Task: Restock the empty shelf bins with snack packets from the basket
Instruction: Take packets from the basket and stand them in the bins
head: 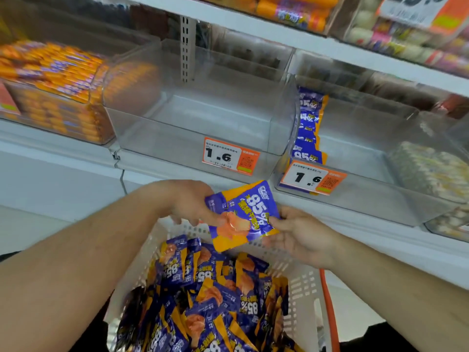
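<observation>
Above the basket [302, 283], both hands' fingers pinching one snack packet [243, 214]: left hand [187, 201], right hand [302, 235].

Purple/orange snack pkt [242, 215] held tilted above white basket [303, 283] of same pkts; clear shelf bin [177, 115] w/ nothing inside.

Purple-and-orange snack packet [242, 215], white slotted basket [303, 288], orange-and-white price tags [229, 156].

A shop aisle; white shelves [304, 41] carry clear plastic bins [193, 138] of packaged snacks; orange price tags [229, 156] read 1.6.
</observation>
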The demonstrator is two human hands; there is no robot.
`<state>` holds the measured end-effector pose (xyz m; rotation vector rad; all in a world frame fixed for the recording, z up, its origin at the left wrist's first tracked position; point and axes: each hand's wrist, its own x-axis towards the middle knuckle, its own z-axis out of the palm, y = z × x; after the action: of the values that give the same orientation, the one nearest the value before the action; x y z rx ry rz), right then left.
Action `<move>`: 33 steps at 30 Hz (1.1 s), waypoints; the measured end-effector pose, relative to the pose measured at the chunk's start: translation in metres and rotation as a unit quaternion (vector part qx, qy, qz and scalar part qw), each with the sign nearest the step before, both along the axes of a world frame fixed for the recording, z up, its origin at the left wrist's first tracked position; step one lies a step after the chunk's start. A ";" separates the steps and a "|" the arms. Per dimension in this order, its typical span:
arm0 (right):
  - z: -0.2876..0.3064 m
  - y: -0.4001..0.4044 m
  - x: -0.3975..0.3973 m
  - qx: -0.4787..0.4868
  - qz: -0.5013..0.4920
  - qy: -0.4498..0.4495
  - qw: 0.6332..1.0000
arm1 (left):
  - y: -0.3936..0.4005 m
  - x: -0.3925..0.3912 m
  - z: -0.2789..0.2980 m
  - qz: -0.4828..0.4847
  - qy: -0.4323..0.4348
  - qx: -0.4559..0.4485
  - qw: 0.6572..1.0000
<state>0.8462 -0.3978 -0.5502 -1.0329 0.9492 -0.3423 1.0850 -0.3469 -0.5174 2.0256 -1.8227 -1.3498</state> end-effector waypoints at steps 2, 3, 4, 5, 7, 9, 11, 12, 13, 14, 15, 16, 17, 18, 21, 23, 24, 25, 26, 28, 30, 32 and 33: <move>-0.002 0.007 0.004 0.049 -0.027 -0.040 0.998 | -0.003 0.001 0.003 0.097 0.086 -0.039 0.991; -0.003 0.010 0.006 0.060 -0.036 -0.049 0.996 | -0.004 0.001 0.004 0.137 0.125 -0.056 0.981; -0.003 0.012 0.008 0.067 -0.044 -0.054 0.995 | -0.004 0.000 0.006 0.164 0.155 -0.072 0.971; -0.003 0.014 0.010 0.072 -0.050 -0.057 0.995 | -0.004 0.000 0.006 0.179 0.171 -0.088 0.965; -0.003 0.015 0.013 0.078 -0.059 -0.059 0.993 | -0.004 0.000 0.006 0.186 0.177 -0.110 0.960; -0.002 0.015 0.014 0.080 -0.069 -0.058 0.993 | -0.003 0.001 0.005 0.188 0.181 -0.124 0.957; 0.000 0.014 0.015 0.084 -0.088 -0.063 0.991 | -0.002 -0.001 0.005 0.201 0.198 -0.136 0.950; 0.003 0.014 0.015 0.087 -0.102 -0.072 0.988 | -0.002 -0.002 0.005 0.210 0.214 -0.141 0.943; 0.006 0.013 0.014 0.091 -0.116 -0.085 0.985 | -0.001 -0.005 0.005 0.223 0.237 -0.149 0.934; 0.010 0.012 0.014 0.095 -0.130 -0.100 0.982 | 0.000 -0.010 0.005 0.236 0.262 -0.160 0.922; 0.014 0.011 0.013 0.095 -0.142 -0.111 0.979 | 0.001 -0.015 0.003 0.251 0.288 -0.171 0.908; 0.020 0.010 0.012 0.089 -0.153 -0.119 0.977 | 0.002 -0.021 0.002 0.264 0.312 -0.180 0.895; 0.026 0.009 0.009 0.072 -0.166 -0.118 0.976 | 0.002 -0.028 0.000 0.273 0.335 -0.186 0.882; 0.033 0.007 0.007 0.046 -0.181 -0.114 0.976 | 0.002 -0.035 -0.001 0.276 0.351 -0.193 0.874; 0.057 -0.002 -0.009 -0.114 -0.211 -0.059 0.969 | -0.003 -0.054 0.003 0.247 0.359 -0.219 0.873; 0.078 -0.007 -0.020 -0.227 -0.214 -0.012 0.950 | -0.005 -0.063 0.008 0.220 0.362 -0.223 0.878; 0.090 -0.010 -0.024 -0.274 -0.219 0.006 0.937 | -0.006 -0.067 0.010 0.209 0.367 -0.220 0.879; 0.102 -0.013 -0.029 -0.321 -0.225 0.017 0.920 | -0.007 -0.070 0.011 0.203 0.369 -0.217 0.881; 0.113 -0.018 -0.033 -0.367 -0.233 0.027 0.900 | -0.008 -0.071 0.011 0.201 0.367 -0.214 0.883; 0.132 -0.028 -0.039 -0.457 -0.250 0.059 0.851 | -0.008 -0.070 0.009 0.206 0.359 -0.204 0.887; 0.142 -0.040 -0.043 -0.519 -0.263 0.082 0.809 | -0.008 -0.069 0.007 0.205 0.345 -0.195 0.895; 0.140 -0.056 -0.048 -0.544 -0.280 0.112 0.783 | -0.007 -0.067 0.004 0.200 0.333 -0.188 0.902; 0.136 -0.065 -0.050 -0.551 -0.287 0.141 0.771 | -0.006 -0.067 0.003 0.199 0.329 -0.185 0.904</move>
<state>0.7960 -0.4632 -0.4138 -1.8756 1.3612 -1.4136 1.0180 -0.3533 -0.5141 1.3951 -1.1720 -1.2314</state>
